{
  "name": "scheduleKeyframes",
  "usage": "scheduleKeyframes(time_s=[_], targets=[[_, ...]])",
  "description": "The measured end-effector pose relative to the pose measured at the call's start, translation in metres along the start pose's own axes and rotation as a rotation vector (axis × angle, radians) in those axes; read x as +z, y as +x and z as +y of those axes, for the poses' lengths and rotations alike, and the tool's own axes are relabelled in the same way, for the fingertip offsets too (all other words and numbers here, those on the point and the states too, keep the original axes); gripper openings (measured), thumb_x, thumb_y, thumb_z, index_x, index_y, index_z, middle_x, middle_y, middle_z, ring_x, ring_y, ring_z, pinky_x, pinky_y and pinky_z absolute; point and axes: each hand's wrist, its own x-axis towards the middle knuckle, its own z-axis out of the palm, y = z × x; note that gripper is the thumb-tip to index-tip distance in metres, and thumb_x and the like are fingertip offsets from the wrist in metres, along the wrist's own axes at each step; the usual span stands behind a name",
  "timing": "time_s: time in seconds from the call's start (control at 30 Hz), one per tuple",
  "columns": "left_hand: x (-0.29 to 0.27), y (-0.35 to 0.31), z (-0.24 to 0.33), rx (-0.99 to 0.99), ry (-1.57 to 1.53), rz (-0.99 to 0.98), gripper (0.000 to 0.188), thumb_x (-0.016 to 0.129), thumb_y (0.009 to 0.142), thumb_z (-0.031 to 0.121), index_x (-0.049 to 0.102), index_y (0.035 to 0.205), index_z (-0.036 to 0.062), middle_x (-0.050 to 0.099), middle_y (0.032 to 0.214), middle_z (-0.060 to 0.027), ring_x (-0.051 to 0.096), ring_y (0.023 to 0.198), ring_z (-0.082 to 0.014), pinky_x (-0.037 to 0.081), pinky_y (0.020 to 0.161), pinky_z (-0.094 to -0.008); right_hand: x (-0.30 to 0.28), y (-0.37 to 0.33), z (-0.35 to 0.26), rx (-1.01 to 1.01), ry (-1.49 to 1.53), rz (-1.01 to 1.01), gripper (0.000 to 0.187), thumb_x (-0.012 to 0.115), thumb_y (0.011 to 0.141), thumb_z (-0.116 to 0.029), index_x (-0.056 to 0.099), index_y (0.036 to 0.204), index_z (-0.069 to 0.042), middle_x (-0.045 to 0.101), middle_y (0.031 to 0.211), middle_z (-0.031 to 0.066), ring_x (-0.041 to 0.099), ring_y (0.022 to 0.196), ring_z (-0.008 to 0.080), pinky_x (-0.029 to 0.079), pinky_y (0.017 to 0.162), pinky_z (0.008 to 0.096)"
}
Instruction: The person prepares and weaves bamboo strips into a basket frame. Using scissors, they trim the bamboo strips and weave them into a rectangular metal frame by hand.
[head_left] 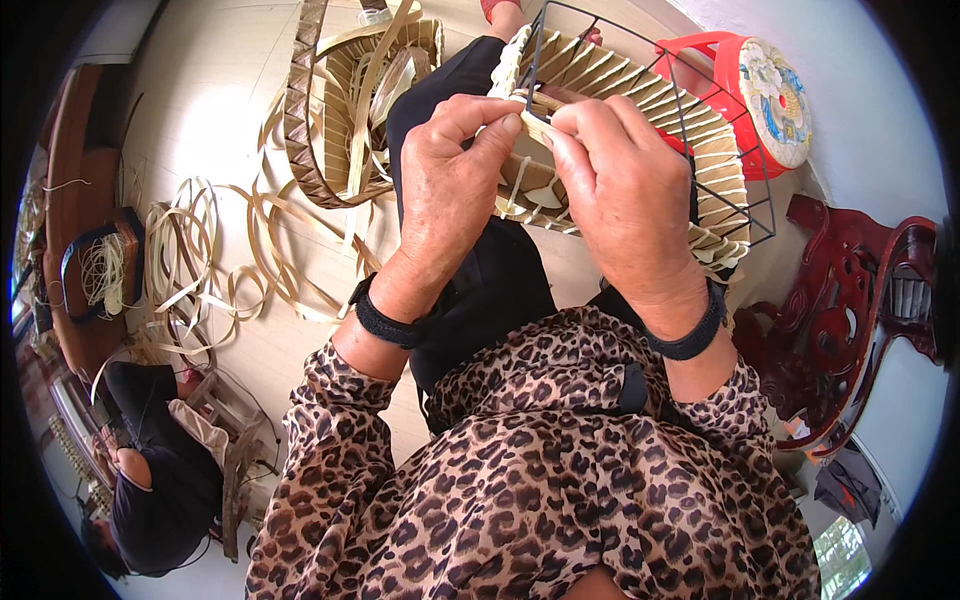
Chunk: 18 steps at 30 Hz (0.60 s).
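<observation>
Between my two hands runs a pale flat weaving strip (538, 130), at the near left corner of a partly woven basket (718, 185). My left hand (450, 180) is closed, thumb and forefinger pinching at the strip beside the frame. A second pinch comes from my right hand (632, 185), its fingers curled over the strip. Black wire (537, 50) forms the basket's frame, with tan bands and white lacing wrapped around its sides. The basket rests over my lap and legs; my hands hide part of its near side.
Another woven basket with a brown braided handle (303, 100) stands on the floor, strips inside. Loose strips (205, 235) coil at left. A red stool (725, 80) stands at upper right, a carved dark-red wooden piece (850, 310) at right. A person in black (165, 480) sits lower left.
</observation>
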Motion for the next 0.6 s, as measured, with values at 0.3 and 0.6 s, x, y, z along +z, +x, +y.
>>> scheduleKeyframes(time_s=[0.3, 0.6], targets=[[-0.003, 0.000, 0.014, -0.193, -0.103, -0.123, 0.013, 0.058, 0.077, 0.009, 0.062, 0.084, -0.0010, 0.058, 0.072, -0.0011, 0.049, 0.061, -0.0047, 0.039, 0.053, -0.0197, -0.002, -0.005, 0.005, -0.024, 0.053, 0.016, 0.013, 0.061, 0.070, -0.007, 0.049, 0.075, -0.006, 0.047, 0.068, 0.0067, 0.053, 0.058, 0.0228, 0.043, 0.050, 0.0310], [-0.007, 0.008, 0.007, -0.156, -0.273, -0.298, 0.013, 0.056, 0.079, 0.008, 0.060, 0.085, -0.0027, 0.059, 0.073, -0.0018, 0.052, 0.068, -0.0059, 0.041, 0.065, -0.0181, -0.004, -0.008, 0.006, 0.018, 0.045, 0.019, 0.017, 0.063, 0.068, -0.007, 0.050, 0.079, -0.006, 0.047, 0.071, 0.0058, 0.055, 0.059, 0.0219, 0.044, 0.051, 0.0294]])
